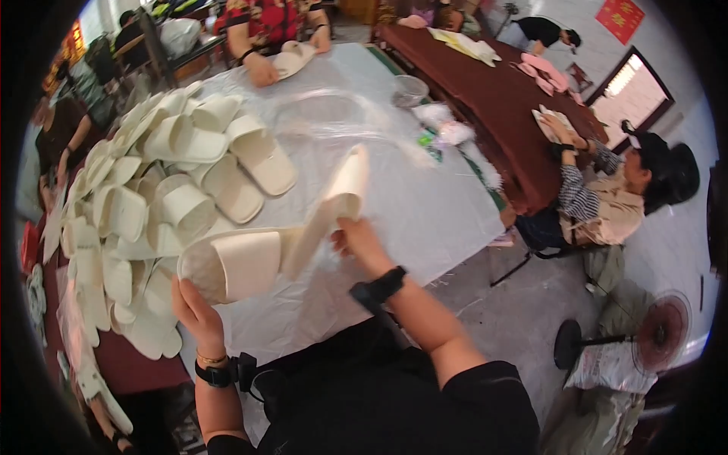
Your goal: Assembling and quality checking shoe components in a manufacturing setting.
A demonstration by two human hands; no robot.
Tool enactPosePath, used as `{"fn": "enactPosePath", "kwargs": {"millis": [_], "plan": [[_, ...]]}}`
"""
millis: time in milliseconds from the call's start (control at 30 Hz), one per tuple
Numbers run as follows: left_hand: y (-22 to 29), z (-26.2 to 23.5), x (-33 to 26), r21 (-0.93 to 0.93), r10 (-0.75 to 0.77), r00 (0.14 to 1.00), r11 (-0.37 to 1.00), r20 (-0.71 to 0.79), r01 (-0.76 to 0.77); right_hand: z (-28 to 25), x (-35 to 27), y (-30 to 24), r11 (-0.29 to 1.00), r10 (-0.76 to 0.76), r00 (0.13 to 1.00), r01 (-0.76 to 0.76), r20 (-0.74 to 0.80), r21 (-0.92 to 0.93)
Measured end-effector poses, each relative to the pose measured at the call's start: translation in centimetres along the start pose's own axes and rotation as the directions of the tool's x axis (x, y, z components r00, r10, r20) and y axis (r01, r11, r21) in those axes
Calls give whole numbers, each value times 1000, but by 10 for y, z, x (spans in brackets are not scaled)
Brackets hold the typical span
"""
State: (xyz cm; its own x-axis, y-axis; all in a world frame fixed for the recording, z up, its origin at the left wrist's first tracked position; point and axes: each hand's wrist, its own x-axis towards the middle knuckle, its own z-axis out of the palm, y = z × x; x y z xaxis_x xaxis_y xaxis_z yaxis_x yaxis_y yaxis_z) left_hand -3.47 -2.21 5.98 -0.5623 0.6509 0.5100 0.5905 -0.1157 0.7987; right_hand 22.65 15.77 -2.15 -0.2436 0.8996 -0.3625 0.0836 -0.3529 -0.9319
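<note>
Two cream slippers are held up over the table in front of me. My left hand (199, 315) grips the toe end of the left slipper (246, 265), which lies nearly level with its strap upward. At the edge of the right slipper (334, 205), my right hand (360, 241) is closed, its fingertips partly hidden behind the sole. This slipper is tilted steeply and a little blurred. The heel ends of the two slippers meet or overlap; whether they touch, I cannot tell. Just left of them rises a large heap of similar cream slippers (182, 205).
A pale plastic sheet (455, 208) covers the table, with a clear plastic bag (326, 114) on it. Across from me a person (265, 30) handles a slipper. At a brown-covered table (485, 98) on the right sits another person (607, 197). A fan (660, 334) stands at lower right.
</note>
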Motion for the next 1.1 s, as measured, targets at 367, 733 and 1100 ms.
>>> {"fn": "enactPosePath", "kwargs": {"millis": [367,733,1100], "plan": [[-23,67,40,-156,-184,863,945,470,287,-16,-27,-37,503,-199,965,250,171,-827],[1,52,-34,239,178,663,840,727,-488,-141,44,-46,392,-475,830,-96,-291,-915],[-13,85,-27,169,256,658,843,708,-510,-170,66,-33,251,-325,904,-202,-279,-947]]}}
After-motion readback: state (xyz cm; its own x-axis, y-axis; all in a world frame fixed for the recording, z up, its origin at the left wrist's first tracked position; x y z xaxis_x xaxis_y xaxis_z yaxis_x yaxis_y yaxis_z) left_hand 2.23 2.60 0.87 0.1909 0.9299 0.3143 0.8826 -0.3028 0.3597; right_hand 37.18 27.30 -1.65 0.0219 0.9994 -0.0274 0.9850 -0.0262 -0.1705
